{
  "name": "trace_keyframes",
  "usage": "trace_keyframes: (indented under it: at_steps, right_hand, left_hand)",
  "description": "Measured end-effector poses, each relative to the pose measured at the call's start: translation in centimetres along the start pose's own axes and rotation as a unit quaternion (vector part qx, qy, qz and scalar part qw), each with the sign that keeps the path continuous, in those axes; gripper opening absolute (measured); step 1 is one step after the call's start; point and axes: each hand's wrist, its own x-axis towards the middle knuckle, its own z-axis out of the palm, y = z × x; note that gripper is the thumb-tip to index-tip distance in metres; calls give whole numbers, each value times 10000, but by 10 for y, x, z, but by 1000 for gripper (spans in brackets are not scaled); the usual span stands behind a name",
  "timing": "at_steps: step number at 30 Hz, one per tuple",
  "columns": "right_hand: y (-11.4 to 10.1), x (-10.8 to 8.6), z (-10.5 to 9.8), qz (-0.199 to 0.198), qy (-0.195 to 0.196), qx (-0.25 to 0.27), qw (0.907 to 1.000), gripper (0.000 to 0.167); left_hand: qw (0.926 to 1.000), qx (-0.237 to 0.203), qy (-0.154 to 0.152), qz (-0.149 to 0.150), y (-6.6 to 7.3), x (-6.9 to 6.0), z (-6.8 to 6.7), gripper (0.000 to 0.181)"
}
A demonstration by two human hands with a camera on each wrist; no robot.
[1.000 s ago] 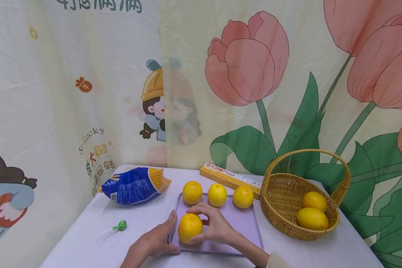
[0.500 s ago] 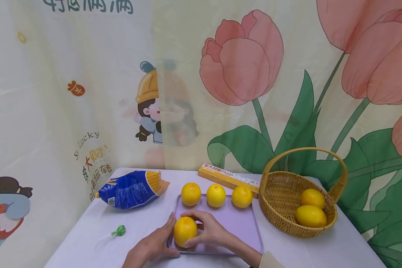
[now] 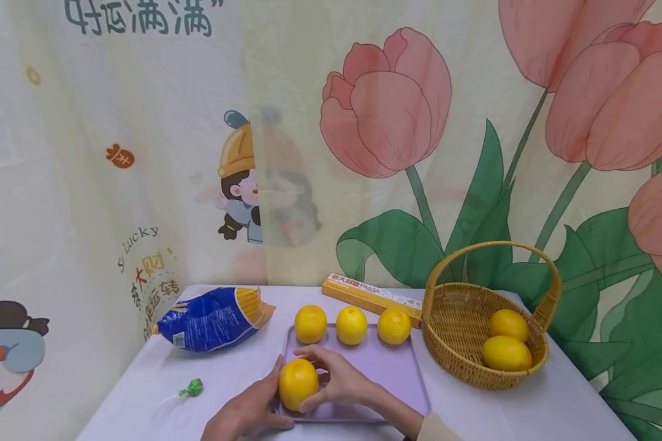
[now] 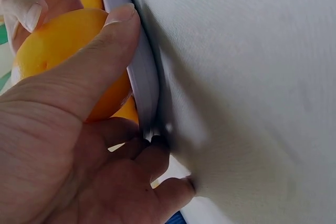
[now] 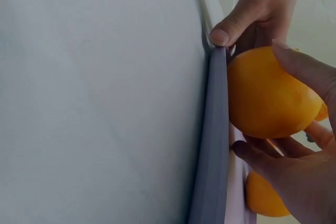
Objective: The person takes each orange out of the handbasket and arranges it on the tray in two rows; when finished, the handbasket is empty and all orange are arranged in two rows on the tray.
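Observation:
In the head view my right hand (image 3: 339,381) grips an orange (image 3: 298,384) between thumb and fingers. The orange sits at the near left corner of a lilac tray (image 3: 383,373). My left hand (image 3: 251,401) holds that corner of the tray, its thumb along the front rim and its fingers along the left side. The left wrist view shows the left thumb (image 4: 100,59) over the tray's rim (image 4: 142,72), close against the orange (image 4: 63,43). Along the tray's far edge stand three more oranges, at left (image 3: 311,324), middle (image 3: 352,325) and right (image 3: 394,326).
A wicker basket (image 3: 455,361) at right contains two yellow-orange fruits, one oval (image 3: 506,353). Behind the tray lies a pasta box (image 3: 372,299). At left are a blue bag (image 3: 212,320) and a green-wrapped lollipop (image 3: 192,387). A printed curtain (image 3: 287,153) hangs behind the table.
My right hand has shifted the orange left across the tray, toward its near left corner. My left hand stays at that corner. The head view has turned slightly.

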Motion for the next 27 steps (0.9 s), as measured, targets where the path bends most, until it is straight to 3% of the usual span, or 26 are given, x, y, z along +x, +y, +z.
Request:
trace_keyframes:
  at_steps: [5,8,12,16,27]
  right_hand:
    - [-6,-5,-4,127,177,99,9997,87]
    - [-13,-11,-12,-17,161,8,9999,85]
    - [-29,-23,-24,-229,86,-234,9994,80]
    - [-43,-37,-39,-363,-65,-411,9985,76]
    - [-77,-79,-97,-640,-517,-631,9946,60]
  left_hand:
    - [10000,-86,34,14,-6,3,1,124]
    - [9998,27,89,148,-10,5,1,125]
    - [9996,-61,228,160,-4,0,1,123]
    - [9993,-182,322,-59,2,-3,1,122]
    - [9991,-209,298,-214,3,0,2,121]
